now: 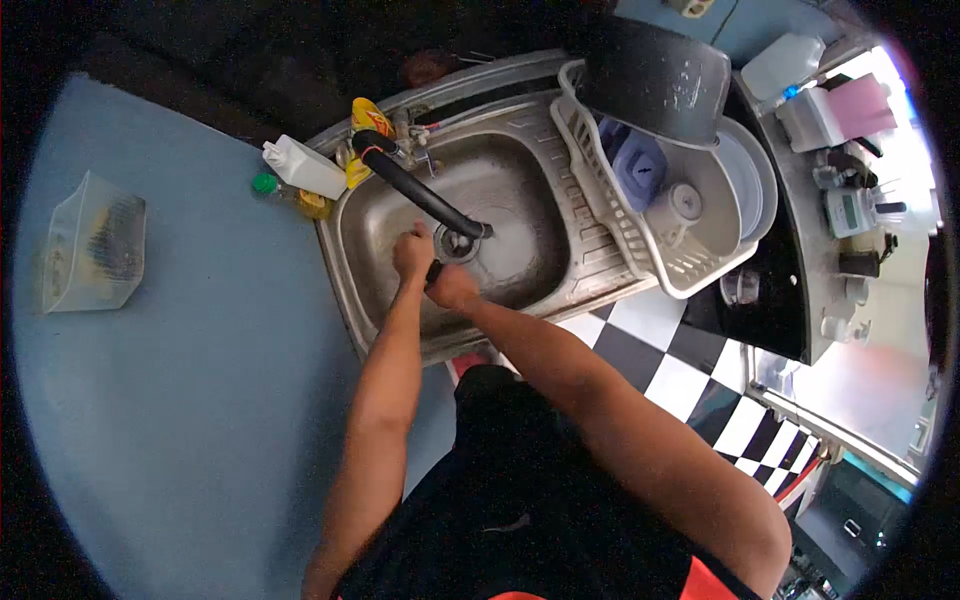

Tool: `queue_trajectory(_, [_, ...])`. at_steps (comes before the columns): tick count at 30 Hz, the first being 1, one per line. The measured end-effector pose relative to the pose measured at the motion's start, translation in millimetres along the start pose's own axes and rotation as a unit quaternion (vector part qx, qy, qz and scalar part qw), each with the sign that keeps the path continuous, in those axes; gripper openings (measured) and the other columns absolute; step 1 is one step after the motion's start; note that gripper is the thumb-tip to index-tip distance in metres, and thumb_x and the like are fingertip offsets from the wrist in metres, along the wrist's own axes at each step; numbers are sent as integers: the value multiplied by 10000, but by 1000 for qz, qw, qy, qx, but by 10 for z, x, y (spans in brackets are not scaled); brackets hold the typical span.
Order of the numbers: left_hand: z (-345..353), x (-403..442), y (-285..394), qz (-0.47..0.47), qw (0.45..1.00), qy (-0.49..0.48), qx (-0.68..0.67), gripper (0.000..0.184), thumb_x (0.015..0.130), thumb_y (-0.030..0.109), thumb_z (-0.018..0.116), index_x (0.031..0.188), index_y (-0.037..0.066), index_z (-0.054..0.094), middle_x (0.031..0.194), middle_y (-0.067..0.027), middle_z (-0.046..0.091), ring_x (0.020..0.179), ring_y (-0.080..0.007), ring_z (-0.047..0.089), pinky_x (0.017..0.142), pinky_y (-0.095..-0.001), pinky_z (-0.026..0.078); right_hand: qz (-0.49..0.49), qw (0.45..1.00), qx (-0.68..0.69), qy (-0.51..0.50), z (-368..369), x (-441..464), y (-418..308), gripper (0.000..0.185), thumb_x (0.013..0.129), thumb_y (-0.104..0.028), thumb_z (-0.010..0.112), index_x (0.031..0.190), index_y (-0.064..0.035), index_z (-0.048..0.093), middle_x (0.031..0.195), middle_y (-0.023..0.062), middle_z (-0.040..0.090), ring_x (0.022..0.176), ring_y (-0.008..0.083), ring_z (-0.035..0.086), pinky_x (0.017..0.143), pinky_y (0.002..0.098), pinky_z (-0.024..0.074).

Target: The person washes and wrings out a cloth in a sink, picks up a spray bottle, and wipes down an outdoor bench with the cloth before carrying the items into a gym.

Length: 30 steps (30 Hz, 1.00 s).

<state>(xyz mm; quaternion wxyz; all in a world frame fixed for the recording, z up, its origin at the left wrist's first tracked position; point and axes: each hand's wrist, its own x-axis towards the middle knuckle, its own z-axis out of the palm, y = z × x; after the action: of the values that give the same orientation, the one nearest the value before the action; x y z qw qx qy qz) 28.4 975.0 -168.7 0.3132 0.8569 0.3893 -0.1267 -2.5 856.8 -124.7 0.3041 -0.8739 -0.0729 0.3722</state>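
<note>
Hands: two, both low inside the sink, near each other; the left hand (pixel 413 253) looks curled, though I can't tell from where I stand whether it grips anything; the right hand (pixel 456 288) is closed narrow around something.
Dark item: one small dark item (pixel 433 271), its end poking from the right fist toward the left hand; too hidden to name.
Sink: one steel sink (pixel 540 180), a single basin, with one drain (pixel 458 243) just beyond the hands.
Hose: one black hose (pixel 420 195), running from the tap, its lower end above the basin beside the drain.
Bottles by the sink's left corner: two, one white bottle (pixel 316 172) and one green-capped bottle (pixel 312 204).
Dish rack: one pale rack (pixel 652 250), carrying one big dark pot (pixel 655 85), tilted, and one white mug (pixel 685 203).
Clear box: one (pixel 95 250), off to the left.
</note>
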Motion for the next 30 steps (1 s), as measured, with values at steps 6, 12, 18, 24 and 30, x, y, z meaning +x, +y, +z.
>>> queue_trajectory(6, [547,-243,212,28,546,-483,-684,448,962,471,493,1128,67,594,969,-72,664,864,-252,638,792,-409,537,203,608,750,-164,-890,123,540,223,916,-310,582,963,-93,559,761,59,582,550,155,538,379,199,413])
queue_trajectory(12, [934,-616,670,45,418,-316,-850,357,947,411,567,1098,88,585,942,-57,625,862,-199,610,779,-355,534,169,416,894,11,-754,500,408,192,946,-285,546,1014,-105,555,820,76,588,649,229,563,524,314,527])
queue_trajectory(18, [669,-771,979,55,434,-259,-861,273,944,363,601,1042,109,588,867,-31,600,796,-170,602,741,-316,537,153,419,893,55,-908,238,129,122,935,-209,584,965,-92,565,827,86,581,694,232,565,532,346,521])
queue_trajectory(24, [-153,-641,734,38,552,-216,-804,196,941,316,634,986,131,590,793,-4,575,729,-140,594,702,-277,540,78,544,775,-313,-708,-105,100,154,903,-193,625,888,-49,574,727,89,546,543,176,494,425,292,405])
queue_trajectory(30, [-1027,-313,300,5,849,-187,-495,162,929,226,644,904,78,583,707,-26,573,583,-127,547,578,-309,508,-39,854,386,-348,-579,-213,-296,213,787,-237,708,738,-51,617,638,79,572,490,196,529,425,366,398])
